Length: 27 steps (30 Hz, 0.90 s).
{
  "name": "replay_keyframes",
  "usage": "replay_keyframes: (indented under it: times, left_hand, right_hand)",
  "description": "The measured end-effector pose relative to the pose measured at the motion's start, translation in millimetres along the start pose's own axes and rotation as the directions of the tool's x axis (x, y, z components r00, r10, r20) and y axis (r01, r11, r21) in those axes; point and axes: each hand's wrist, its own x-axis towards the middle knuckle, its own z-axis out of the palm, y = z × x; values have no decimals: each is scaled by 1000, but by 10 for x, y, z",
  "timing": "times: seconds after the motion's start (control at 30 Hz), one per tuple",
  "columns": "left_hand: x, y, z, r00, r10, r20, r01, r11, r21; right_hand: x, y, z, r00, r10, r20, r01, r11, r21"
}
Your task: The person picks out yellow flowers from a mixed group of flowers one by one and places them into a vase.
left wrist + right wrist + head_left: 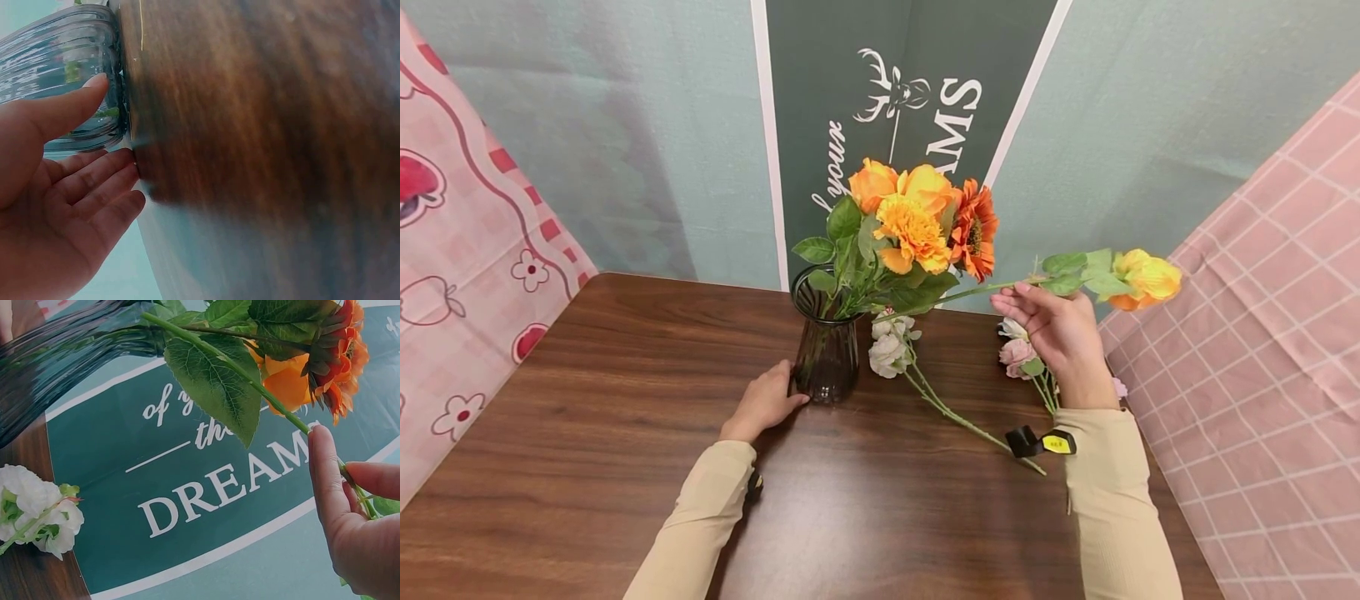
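A dark glass vase (826, 358) stands upright on the table, holding orange and yellow artificial flowers (917, 225) with green leaves. My left hand (765, 404) is at the vase's base; in the left wrist view its thumb lies on the glass (81, 50) and its fingers bend along the other side. My right hand (1060, 329) pinches the stem (250, 381) of a yellow artificial flower (1147, 279) between thumb and fingers. That flower's head points right, and its stem end reaches toward the vase mouth, partly behind leaves. An orange sunflower-like bloom (340, 362) hangs beside the stem.
A white flower stem (891, 354) lies on the wooden table (587, 417) right of the vase. Pink and white flowers (1017, 357) lie partly hidden under my right wrist. Cloth backdrops (700, 167) surround the table at the back and sides.
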Motion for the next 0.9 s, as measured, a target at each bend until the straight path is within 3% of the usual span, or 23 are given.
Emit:
replay_keyframes:
  times: [0.9]
  left_hand:
    - [-10, -2, 4, 1000, 1, 5, -1, 1000, -9]
  right_hand:
    - [95, 13, 178, 998, -54, 32, 54, 998, -11]
